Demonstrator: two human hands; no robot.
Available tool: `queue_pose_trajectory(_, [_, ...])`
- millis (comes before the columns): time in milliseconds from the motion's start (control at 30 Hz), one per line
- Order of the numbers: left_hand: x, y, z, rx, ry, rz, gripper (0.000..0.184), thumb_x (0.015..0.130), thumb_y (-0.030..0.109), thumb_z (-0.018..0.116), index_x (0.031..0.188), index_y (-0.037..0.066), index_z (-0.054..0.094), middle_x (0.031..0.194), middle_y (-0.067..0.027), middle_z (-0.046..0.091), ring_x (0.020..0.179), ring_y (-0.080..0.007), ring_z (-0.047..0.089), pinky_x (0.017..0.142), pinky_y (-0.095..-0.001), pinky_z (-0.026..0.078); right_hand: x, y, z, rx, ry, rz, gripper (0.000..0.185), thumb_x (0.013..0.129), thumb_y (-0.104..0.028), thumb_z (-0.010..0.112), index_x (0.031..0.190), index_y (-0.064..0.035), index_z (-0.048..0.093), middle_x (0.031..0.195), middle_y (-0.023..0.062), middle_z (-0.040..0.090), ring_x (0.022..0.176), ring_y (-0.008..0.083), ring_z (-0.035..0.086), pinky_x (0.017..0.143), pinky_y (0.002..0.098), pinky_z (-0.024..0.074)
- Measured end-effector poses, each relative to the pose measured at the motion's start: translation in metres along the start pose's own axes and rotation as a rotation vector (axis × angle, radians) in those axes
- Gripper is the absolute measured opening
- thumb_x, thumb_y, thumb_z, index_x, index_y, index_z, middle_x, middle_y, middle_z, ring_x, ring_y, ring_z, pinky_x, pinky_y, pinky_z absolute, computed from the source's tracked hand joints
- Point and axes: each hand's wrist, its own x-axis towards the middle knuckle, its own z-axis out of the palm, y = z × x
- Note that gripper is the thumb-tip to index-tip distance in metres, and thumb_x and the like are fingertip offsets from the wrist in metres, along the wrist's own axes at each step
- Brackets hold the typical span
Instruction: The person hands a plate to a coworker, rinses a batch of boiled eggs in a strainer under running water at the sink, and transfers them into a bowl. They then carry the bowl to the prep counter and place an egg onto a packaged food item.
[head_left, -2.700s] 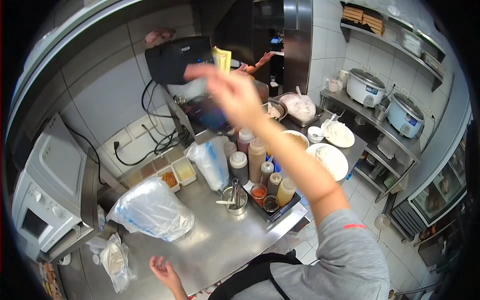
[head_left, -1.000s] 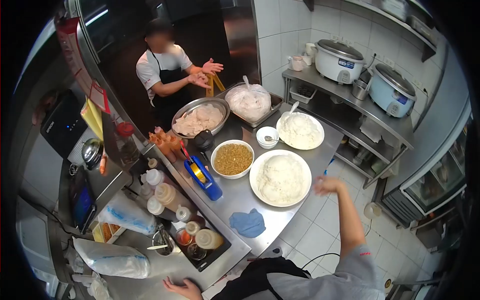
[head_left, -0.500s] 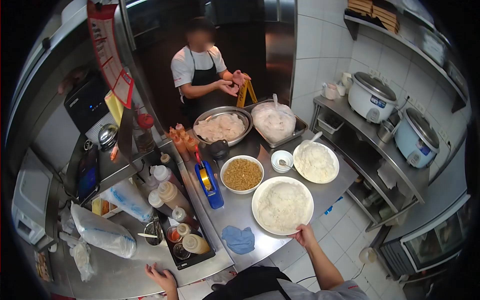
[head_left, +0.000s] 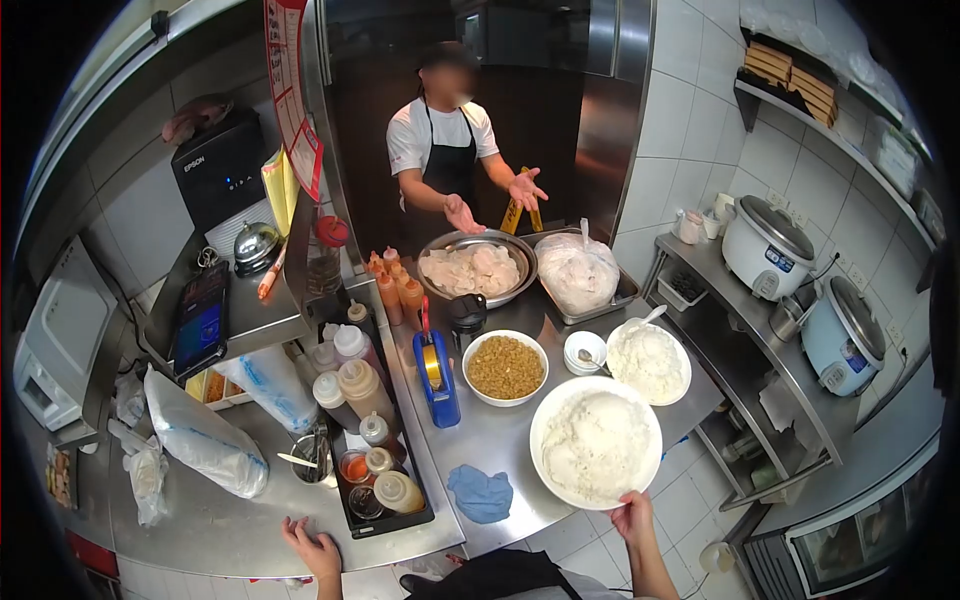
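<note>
Vs 1.0 s ago: right hand [head_left: 632, 516] was off the bowl, out past the table edge; now it's on the near rim of the large white rice bowl [head_left: 557, 488]. Vs 0.5 s ago: same contact, but bowl has shifted toward the wearer relative to the blue cloth [head_left: 480, 493] and juts farther past the front edge of the steel table [head_left: 530, 520]. Can't tell if it's lifted or sliding. Left hand [head_left: 312, 549] was raised with curled fingers, now lower, fingertips down at the edge of the steel counter [head_left: 225, 540]. Co-worker [head_left: 440, 140]'s hands were close together, now spread apart behind the steel basin [head_left: 528, 283].

Hands now: right closed on the rim, thumb over the edge, other fingers mostly hidden below. Left loosely open, fingers a bit apart, nothing in it; nearest thing is the black tray [head_left: 392, 526] of squeeze bottles.

Rice bowl location: front right of the table, cloth to its left. Behind it: bowl of brown crumbly food [head_left: 506, 402], small white bowl [head_left: 572, 345] with a spoon, second rice bowl [head_left: 684, 381]. Blue tape dispenser [head_left: 437, 392] stands beyond the cloth.
</note>
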Motion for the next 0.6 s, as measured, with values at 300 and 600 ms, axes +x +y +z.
queue_pose_trajectory(300, [0.002,0.007,-0.005,-0.038,0.013,-0.038,0.038,0.064,-0.005,0.045,0.101,0.001,0.048,0.127,-0.0215,0.032,0.111,-0.0388,0.040,0.095,-0.0436,0.034,0.109,-0.048,0.099,-0.052,-0.199,-0.050,0.069,0.065,0.002,0.041,0.131,-0.0040,0.022,0.123,0.0215,0.042,0.103,0.0400,0.052,0.067,0.0519,0.0539])
queue_pose_trajectory(600, [0.003,0.013,-0.010,-0.093,0.029,-0.103,0.039,0.064,-0.005,0.046,0.102,0.002,0.049,0.128,-0.0206,0.031,0.111,-0.0369,0.040,0.096,-0.0423,0.034,0.222,-0.053,0.212,0.025,-0.317,0.056,0.056,0.068,-0.001,0.041,0.122,0.0069,0.030,0.118,0.0244,0.046,0.103,0.0403,0.052,0.083,0.0504,0.0502])
